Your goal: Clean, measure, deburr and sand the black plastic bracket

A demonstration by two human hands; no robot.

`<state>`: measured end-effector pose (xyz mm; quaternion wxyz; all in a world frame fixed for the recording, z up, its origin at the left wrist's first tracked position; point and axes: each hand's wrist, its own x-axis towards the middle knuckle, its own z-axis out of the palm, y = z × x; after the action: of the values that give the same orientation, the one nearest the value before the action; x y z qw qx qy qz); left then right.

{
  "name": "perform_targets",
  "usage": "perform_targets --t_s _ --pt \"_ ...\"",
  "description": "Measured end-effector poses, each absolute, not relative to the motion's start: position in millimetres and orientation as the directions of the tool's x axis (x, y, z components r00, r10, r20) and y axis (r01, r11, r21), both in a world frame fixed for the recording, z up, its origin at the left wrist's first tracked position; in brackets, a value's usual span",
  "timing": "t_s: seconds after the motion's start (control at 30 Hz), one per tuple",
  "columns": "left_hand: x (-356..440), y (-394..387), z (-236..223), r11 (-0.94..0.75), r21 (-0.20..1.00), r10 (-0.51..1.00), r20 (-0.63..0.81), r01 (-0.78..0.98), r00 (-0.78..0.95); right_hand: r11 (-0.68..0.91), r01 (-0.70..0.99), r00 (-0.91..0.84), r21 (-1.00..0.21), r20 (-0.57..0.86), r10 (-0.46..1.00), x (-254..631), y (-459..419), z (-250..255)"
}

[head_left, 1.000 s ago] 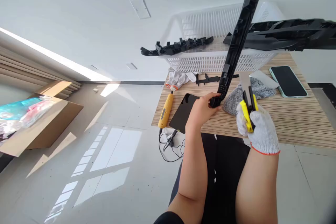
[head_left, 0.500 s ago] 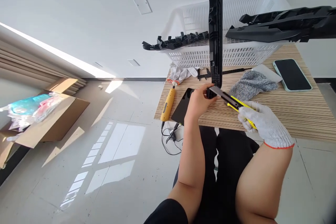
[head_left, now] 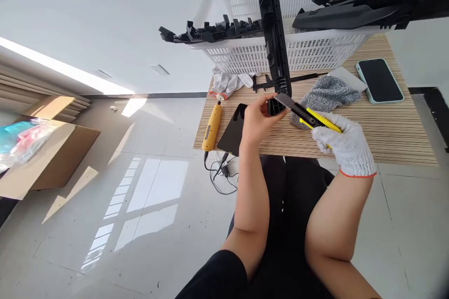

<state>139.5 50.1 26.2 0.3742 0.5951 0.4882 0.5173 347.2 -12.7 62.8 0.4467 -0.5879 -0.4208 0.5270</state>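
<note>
Head view: the near end of a long, ribbed black plastic strip (head_left: pixel 271 32) is gripped by the fingers of the bare left hand (head_left: pixel 257 119); its far end is cut off at the top. A yellow-and-black utility knife (head_left: pixel 306 114) is clasped by the right hand (head_left: pixel 345 142), whose fingers are covered by a white knitted glove (head_left: pixel 358 156). The grey blade (head_left: pixel 286 100) is held just beside the left fingers, across the strip's near end; contact cannot be made out. Beyond both hands, a white plastic basket (head_left: pixel 310 53) is partly hidden.
</note>
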Motion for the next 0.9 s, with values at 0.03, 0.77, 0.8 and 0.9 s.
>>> perform_targets --t_s 0.03,0.77,0.8,0.9 --pt "140.2 50.1 26.2 -0.252 0.944 0.965 0.262 0.212 -0.018 -0.270 0.032 0.062 -0.962 -0.267 0.962 348.1 -13.9 63.4" --pt "144.8 53.4 23.4 -0.309 0.910 0.939 0.338 0.278 -0.060 -0.280 0.102 0.067 -0.955 -0.274 0.959 357.3 -6.2 58.9" --pt "144.5 53.8 22.6 -0.311 0.914 0.940 0.336 0.261 -0.059 -0.294 0.104 0.067 -0.950 -0.288 0.955 356.8 -5.4 58.8" --pt "144.2 54.2 20.6 -0.310 0.919 0.939 0.336 0.244 -0.071 -0.189 0.063 0.242 -0.980 -0.169 0.956 354.8 -2.9 57.6"
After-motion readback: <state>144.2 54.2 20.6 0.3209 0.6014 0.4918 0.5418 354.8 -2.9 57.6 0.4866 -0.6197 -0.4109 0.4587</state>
